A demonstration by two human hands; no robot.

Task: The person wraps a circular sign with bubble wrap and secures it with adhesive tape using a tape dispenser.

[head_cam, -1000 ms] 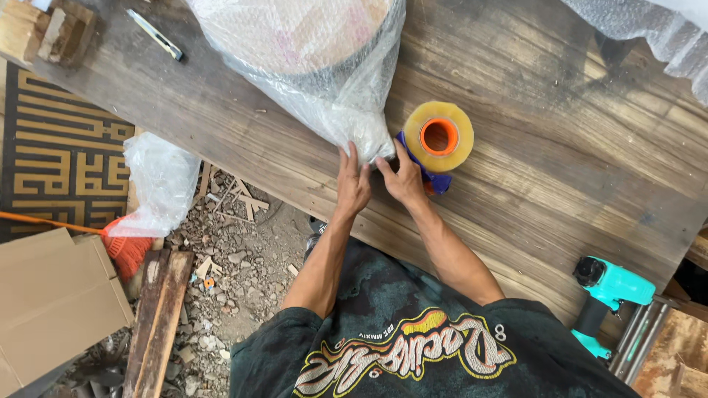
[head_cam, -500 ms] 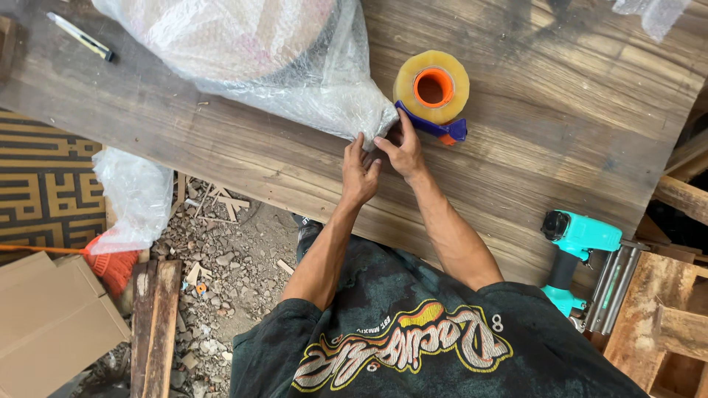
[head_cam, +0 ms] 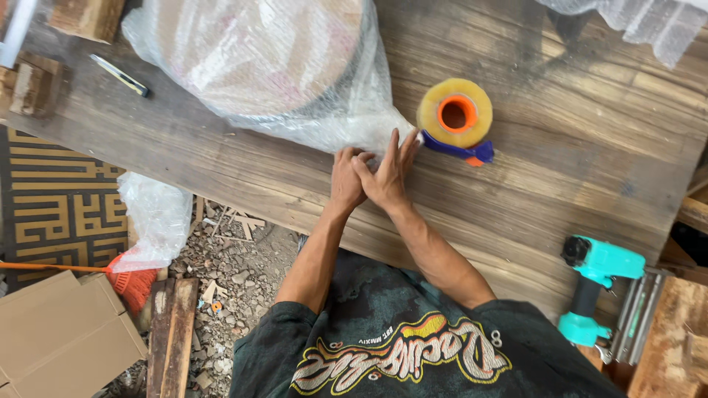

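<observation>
Both hands, left hand (head_cam: 345, 179) and right hand (head_cam: 389, 173), press flat, fingers spread, on the bubble-wrapped bundle (head_cam: 265, 66) at its near corner on the desk (head_cam: 575, 155). The wrap looks soft, slippery and loose; the bundle likely bulky, best gripped underneath.

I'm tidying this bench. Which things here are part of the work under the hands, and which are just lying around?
In use:
- left hand and right hand, pressed on the bubble-wrapped bundle
- tape roll on its blue dispenser, beside the right hand

Lying about:
- utility knife
- teal nail gun
- wood blocks
- cardboard boxes
- orange broom
</observation>
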